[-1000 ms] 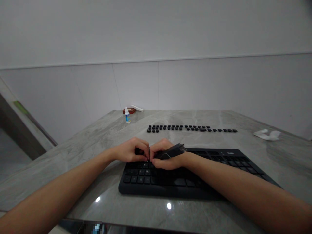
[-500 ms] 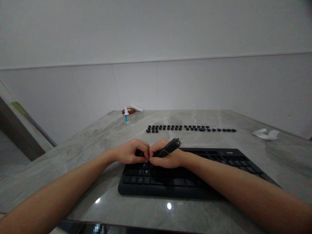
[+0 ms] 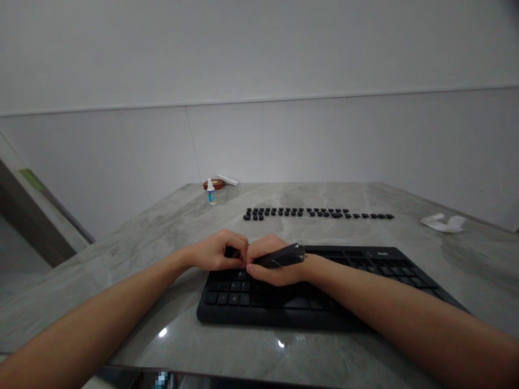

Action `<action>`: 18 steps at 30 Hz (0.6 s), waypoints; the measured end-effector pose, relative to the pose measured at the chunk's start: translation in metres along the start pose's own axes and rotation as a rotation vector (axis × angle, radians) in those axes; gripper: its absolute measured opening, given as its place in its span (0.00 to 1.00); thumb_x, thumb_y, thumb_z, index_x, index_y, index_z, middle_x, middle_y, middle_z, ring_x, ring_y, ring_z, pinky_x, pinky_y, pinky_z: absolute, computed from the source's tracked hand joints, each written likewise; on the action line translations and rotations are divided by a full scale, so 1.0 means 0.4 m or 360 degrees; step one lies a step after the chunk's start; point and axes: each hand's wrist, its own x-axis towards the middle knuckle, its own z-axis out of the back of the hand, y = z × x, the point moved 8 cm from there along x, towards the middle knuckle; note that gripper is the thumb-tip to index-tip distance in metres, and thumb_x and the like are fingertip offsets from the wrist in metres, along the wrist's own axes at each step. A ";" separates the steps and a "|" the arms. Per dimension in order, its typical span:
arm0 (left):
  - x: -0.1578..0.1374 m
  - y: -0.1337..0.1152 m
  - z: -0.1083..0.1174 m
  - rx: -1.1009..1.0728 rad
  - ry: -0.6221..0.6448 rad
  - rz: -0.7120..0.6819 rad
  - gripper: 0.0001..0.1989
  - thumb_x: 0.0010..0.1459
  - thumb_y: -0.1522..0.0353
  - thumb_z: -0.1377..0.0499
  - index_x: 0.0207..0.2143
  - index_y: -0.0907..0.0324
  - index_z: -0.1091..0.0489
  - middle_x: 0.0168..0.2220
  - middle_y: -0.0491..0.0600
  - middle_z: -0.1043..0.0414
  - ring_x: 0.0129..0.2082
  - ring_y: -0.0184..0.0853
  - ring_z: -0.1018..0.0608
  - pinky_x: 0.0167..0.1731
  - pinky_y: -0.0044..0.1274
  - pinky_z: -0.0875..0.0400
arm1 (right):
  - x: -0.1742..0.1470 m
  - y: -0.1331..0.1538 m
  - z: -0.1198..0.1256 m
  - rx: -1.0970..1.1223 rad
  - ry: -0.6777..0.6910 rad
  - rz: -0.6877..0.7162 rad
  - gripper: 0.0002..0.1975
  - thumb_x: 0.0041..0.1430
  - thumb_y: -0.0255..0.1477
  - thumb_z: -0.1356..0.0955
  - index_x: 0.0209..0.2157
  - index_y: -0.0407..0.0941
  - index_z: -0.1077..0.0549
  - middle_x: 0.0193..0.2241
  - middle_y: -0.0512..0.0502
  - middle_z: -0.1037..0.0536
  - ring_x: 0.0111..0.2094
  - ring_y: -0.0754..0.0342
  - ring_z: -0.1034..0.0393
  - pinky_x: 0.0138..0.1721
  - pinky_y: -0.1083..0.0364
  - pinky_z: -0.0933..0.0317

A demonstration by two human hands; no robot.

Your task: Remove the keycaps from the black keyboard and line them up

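Observation:
A black keyboard [image 3: 279, 316] lies on the table in front of me, with both hands over its left part. My right hand [image 3: 275, 270] is closed around a thick black, faceted tool [image 3: 284, 255]; its blunt end points right, and its working tip is hidden in the fingers. Against it, my left hand [image 3: 223, 251] is closed in a pinch at the keyboard's upper left, and whatever the fingertips hold is too small to make out. Several black keycaps [image 3: 286, 212] lie in rows behind the keyboard.
A small white-capped bottle [image 3: 211, 193] stands at the back left, near a reddish-brown object [image 3: 214, 184] and a white strip [image 3: 228, 180]. Crumpled white tissue [image 3: 444, 223] lies to the right. The grey marbled table [image 3: 170, 227] ends at a pale wall [image 3: 316, 140].
The tool's rear end has dipped and swung slightly right as my right hand turned. My left hand has hardly moved, and the keycap rows are unchanged.

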 end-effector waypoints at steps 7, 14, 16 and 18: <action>0.002 0.005 0.001 0.0067 -0.0020 0.0041 0.05 0.60 0.70 0.42 0.33 0.63 0.28 0.31 0.46 0.31 0.31 0.29 0.30 0.34 0.20 0.36 | 0.002 -0.036 0.000 -0.0006 -0.0013 -0.0268 0.10 0.56 0.29 0.35 0.23 0.40 0.29 0.19 0.52 0.32 0.21 0.62 0.40 0.23 0.62 0.47; 0.003 0.007 0.000 0.0143 -0.0020 0.0056 0.07 0.60 0.70 0.43 0.30 0.64 0.29 0.31 0.48 0.30 0.32 0.30 0.29 0.35 0.22 0.35 | 0.009 -0.033 0.006 0.0152 -0.0049 -0.0352 0.12 0.55 0.26 0.35 0.19 0.40 0.34 0.15 0.55 0.40 0.19 0.63 0.47 0.21 0.62 0.52; 0.003 0.008 0.000 0.0159 -0.0021 0.0065 0.08 0.61 0.70 0.43 0.30 0.64 0.29 0.31 0.48 0.30 0.32 0.30 0.29 0.35 0.22 0.35 | 0.010 -0.033 0.008 0.0188 -0.0066 -0.0371 0.13 0.56 0.26 0.35 0.18 0.41 0.35 0.15 0.55 0.41 0.20 0.63 0.47 0.22 0.61 0.52; 0.003 0.009 -0.001 0.0160 -0.0019 0.0075 0.08 0.61 0.70 0.44 0.31 0.64 0.29 0.32 0.49 0.30 0.32 0.31 0.29 0.35 0.22 0.35 | 0.011 -0.036 0.007 0.0221 -0.0065 -0.0402 0.13 0.56 0.26 0.35 0.19 0.41 0.35 0.16 0.55 0.41 0.20 0.62 0.46 0.23 0.61 0.51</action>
